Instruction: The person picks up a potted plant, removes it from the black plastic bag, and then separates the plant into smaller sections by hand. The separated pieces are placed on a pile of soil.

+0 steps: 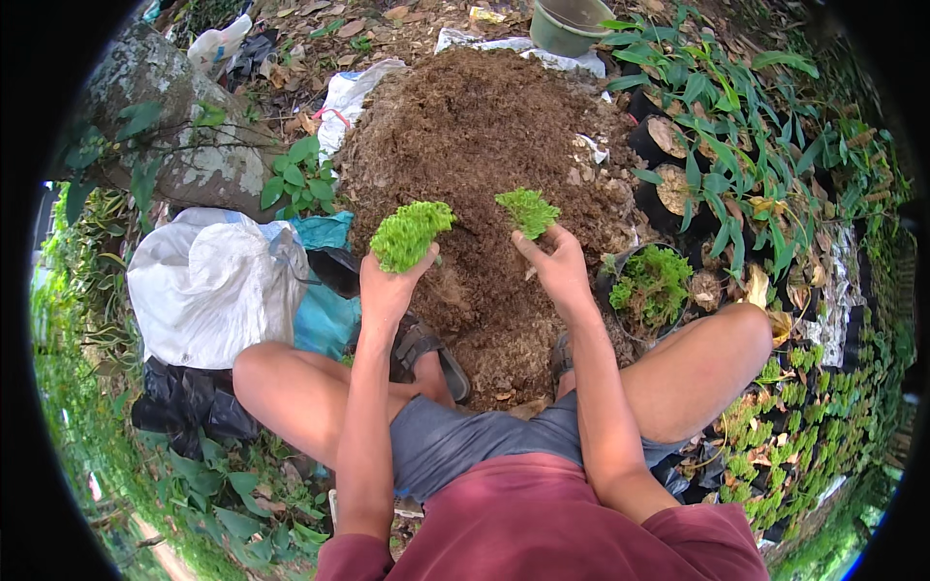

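My left hand (pixel 390 285) holds a thick bunch of bright green leafy sprigs (pixel 409 234), the leaves facing up and away from me. Across a gap to the right, my right hand (pixel 556 267) grips a smaller green sprig (pixel 529 210) between thumb and fingers. Both hands are raised over a heap of brown, crumbly soil or growing medium (pixel 479 123). Near my right knee stands a dark pot (pixel 615 289) filled with similar curly green plants (pixel 654 285).
A white woven sack (pixel 218 283) lies left, beside blue sheeting (pixel 328 312) and black plastic (pixel 192 407). Behind the heap stands a green bucket (pixel 569 27). A tree trunk (pixel 196 138) rises back left. Black plant bags (pixel 654 196) and rows of small plants (pixel 799 436) line the right.
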Available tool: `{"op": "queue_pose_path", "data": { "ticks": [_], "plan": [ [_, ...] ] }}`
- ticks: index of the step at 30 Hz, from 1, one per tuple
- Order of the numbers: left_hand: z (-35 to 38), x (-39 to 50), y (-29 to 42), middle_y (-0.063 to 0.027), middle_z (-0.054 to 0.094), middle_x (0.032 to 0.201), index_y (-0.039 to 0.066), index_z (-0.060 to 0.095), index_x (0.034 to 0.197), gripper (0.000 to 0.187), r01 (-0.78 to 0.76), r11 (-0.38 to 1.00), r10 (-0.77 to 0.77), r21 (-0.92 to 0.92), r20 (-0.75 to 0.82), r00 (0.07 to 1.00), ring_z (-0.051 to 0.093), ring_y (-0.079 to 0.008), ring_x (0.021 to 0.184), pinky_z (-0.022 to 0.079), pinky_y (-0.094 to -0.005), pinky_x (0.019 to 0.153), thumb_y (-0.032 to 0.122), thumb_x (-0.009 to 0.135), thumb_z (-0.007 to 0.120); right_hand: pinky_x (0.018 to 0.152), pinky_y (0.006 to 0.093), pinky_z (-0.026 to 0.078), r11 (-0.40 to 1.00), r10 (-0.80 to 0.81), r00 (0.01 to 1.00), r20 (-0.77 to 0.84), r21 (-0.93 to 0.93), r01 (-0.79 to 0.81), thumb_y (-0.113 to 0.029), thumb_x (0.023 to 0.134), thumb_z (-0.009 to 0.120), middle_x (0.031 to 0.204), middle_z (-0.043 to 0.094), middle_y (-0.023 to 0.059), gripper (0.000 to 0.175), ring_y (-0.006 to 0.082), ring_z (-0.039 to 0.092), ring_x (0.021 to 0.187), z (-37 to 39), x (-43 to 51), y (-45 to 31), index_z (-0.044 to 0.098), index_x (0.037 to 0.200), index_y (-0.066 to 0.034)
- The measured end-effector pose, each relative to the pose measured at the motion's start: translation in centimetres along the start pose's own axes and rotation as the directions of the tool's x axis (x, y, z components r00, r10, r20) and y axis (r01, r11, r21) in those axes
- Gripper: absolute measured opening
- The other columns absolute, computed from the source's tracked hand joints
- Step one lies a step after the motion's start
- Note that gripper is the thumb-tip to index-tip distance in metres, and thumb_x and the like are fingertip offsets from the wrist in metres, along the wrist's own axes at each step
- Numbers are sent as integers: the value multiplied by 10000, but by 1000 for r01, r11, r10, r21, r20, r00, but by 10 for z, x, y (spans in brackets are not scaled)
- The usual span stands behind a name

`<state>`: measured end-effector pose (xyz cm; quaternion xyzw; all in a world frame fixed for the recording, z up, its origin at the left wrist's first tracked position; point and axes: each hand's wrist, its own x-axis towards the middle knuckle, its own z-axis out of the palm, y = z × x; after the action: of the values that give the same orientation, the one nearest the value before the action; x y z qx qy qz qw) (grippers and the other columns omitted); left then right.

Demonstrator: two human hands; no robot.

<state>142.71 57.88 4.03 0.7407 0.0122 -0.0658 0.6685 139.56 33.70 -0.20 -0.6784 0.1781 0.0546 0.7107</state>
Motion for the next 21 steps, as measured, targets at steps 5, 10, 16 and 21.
{"op": "queue_pose_path", "data": {
  "ticks": [5, 10, 16, 21],
  "plan": [
    [4, -5, 2, -30, 705, 1237, 34, 684, 1289, 398, 35, 998, -33, -57, 26, 999, 634, -136, 1144, 443, -323, 1066, 89, 909, 790, 982, 363, 484, 857, 9, 985, 174, 506, -97, -283, 1030, 671, 1244, 715, 46, 415, 138, 636, 1105, -2, -5, -2, 587, 1349, -31],
    [13, -5, 2, -40, 716, 1216, 27, 680, 1291, 398, 7, 976, 6, -216, 58, 998, 643, -137, 1143, 453, -333, 1057, 98, 914, 787, 1023, 344, 468, 976, 57, 997, 46, 210, -66, -289, 1017, 693, 1272, 703, 55, 403, 140, 626, 1125, -1, -9, -3, 639, 1308, -16],
    [23, 0, -1, -55, 717, 1177, 33, 656, 1300, 393, 75, 918, -18, -390, 147, 989, 660, -167, 1120, 475, -347, 1036, 27, 918, 746, 998, 353, 491, 985, -175, 984, -11, 4, 175, -209, 988, 727, 1202, 727, 75, 368, 168, 647, 1108, -6, -26, -15, 669, 1288, -4],
    [32, -3, 4, -73, 712, 1175, 32, 653, 1293, 404, 71, 904, 7, -422, 179, 984, 659, -181, 1107, 490, -349, 1000, -3, 901, 743, 959, 380, 515, 957, -279, 946, -166, -127, 260, -196, 969, 736, 1156, 739, 117, 384, 177, 671, 1059, -28, -30, -11, 656, 1280, 15]
  ]
}}
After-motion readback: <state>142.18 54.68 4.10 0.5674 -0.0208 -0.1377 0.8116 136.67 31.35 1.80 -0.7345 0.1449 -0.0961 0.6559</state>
